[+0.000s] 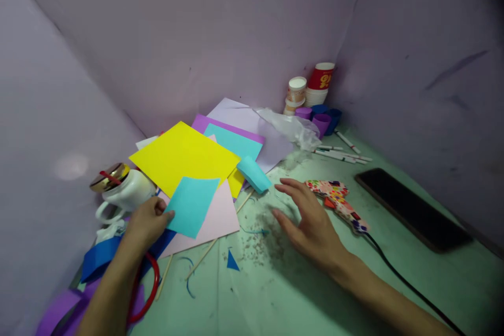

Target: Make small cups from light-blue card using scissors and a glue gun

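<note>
My left hand pinches the left edge of a small light-blue sheet of paper, held over a pale pink sheet. Fingers apart, my right hand hovers above the table with nothing in it. Just beyond its fingertips lies a curled light-blue paper piece. Behind the held sheet spreads a large yellow sheet, on top of purple and light-blue sheets. To the right of my right hand is a glue gun with a colourful pattern and a black cord.
A white mug, red scissors handles and blue and purple paper strips crowd the left. Paper cups, a plastic bag and marker pens stand or lie at the back. A phone lies right; wooden sticks and scraps lie in front.
</note>
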Demonstrator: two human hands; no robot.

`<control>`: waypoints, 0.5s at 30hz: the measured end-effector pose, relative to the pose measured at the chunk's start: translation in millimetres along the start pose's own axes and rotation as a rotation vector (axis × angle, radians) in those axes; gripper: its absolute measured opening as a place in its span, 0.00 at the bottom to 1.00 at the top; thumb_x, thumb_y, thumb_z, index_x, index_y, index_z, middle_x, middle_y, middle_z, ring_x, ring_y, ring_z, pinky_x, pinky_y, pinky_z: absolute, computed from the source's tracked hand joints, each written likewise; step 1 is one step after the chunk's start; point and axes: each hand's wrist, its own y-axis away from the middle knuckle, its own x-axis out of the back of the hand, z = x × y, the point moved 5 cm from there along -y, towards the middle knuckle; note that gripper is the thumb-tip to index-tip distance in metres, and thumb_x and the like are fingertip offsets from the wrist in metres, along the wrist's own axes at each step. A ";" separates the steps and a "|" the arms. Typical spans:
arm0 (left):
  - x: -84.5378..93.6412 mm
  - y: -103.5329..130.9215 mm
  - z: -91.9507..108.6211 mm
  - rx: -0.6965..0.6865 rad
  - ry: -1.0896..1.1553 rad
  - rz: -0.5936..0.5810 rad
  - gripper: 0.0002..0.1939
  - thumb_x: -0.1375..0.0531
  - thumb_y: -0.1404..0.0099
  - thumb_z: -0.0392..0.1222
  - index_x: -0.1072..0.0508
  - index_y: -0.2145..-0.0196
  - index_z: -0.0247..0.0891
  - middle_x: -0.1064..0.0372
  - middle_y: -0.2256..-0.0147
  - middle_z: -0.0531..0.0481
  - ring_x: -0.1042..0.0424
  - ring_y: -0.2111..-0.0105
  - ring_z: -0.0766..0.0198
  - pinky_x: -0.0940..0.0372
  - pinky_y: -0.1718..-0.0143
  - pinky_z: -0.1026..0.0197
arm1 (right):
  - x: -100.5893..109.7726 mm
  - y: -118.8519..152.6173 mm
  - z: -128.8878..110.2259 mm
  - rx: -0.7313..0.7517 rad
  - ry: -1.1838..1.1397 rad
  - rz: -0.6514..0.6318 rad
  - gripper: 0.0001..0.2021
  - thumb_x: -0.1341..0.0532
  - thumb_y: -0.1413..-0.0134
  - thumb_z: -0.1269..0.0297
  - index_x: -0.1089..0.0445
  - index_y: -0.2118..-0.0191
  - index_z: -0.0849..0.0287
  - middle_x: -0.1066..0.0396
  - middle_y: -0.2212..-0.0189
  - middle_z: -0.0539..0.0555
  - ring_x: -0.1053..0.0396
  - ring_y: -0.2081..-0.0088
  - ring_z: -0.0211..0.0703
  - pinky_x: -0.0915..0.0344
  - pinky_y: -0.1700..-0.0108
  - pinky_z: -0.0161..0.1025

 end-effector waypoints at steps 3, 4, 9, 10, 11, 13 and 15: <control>8.3 31.1 2.1 0.050 0.151 0.024 0.12 0.44 0.48 0.51 0.39 0.70 0.42 0.41 0.81 0.58 0.32 0.77 0.60 0.38 0.76 0.60 | 27.9 22.1 -3.5 0.002 -0.022 0.052 0.17 0.41 0.46 0.70 0.37 0.50 0.55 0.34 0.51 0.59 0.35 0.49 0.52 0.37 0.47 0.53; 6.8 45.3 4.5 0.077 0.255 0.020 0.16 0.44 0.48 0.56 0.40 0.68 0.43 0.41 0.81 0.59 0.33 0.80 0.62 0.37 0.78 0.60 | 37.2 31.7 -4.5 0.009 -0.030 0.062 0.17 0.41 0.47 0.71 0.36 0.51 0.54 0.34 0.52 0.59 0.34 0.50 0.51 0.36 0.48 0.52; -56.5 130.7 52.0 0.312 1.083 -0.437 0.21 0.35 0.55 0.52 0.41 0.70 0.43 0.37 0.80 0.58 0.38 0.87 0.68 0.41 0.87 0.63 | 59.5 81.0 -13.0 0.149 -0.051 -0.143 0.24 0.40 0.50 0.73 0.40 0.46 0.54 0.33 0.51 0.60 0.30 0.53 0.49 0.29 0.54 0.43; -70.3 144.7 64.2 0.323 1.089 -0.476 0.20 0.34 0.55 0.51 0.41 0.71 0.43 0.36 0.80 0.58 0.37 0.86 0.67 0.40 0.87 0.64 | 59.8 87.6 -14.2 0.182 -0.043 -0.195 0.24 0.40 0.50 0.73 0.40 0.46 0.54 0.32 0.51 0.60 0.29 0.54 0.48 0.28 0.56 0.40; -83.7 156.8 75.2 0.341 1.103 -0.507 0.21 0.33 0.55 0.50 0.41 0.71 0.42 0.35 0.80 0.58 0.35 0.86 0.67 0.40 0.87 0.65 | 59.8 92.4 -14.5 0.207 -0.034 -0.232 0.23 0.41 0.49 0.73 0.39 0.46 0.53 0.31 0.51 0.60 0.28 0.54 0.47 0.28 0.57 0.38; -109.2 177.3 91.7 0.421 1.187 -0.602 0.24 0.31 0.58 0.50 0.42 0.72 0.42 0.35 0.81 0.58 0.35 0.87 0.67 0.40 0.88 0.65 | 58.6 97.2 -14.4 0.256 -0.038 -0.279 0.17 0.44 0.46 0.71 0.36 0.49 0.53 0.29 0.53 0.58 0.27 0.56 0.44 0.28 0.59 0.35; -125.2 191.9 97.6 0.464 1.229 -0.664 0.26 0.30 0.60 0.53 0.42 0.73 0.41 0.35 0.81 0.58 0.37 0.88 0.68 0.40 0.87 0.64 | 58.0 99.2 -14.4 0.314 -0.076 -0.290 0.11 0.47 0.41 0.70 0.32 0.55 0.56 0.26 0.58 0.57 0.27 0.60 0.43 0.29 0.57 0.37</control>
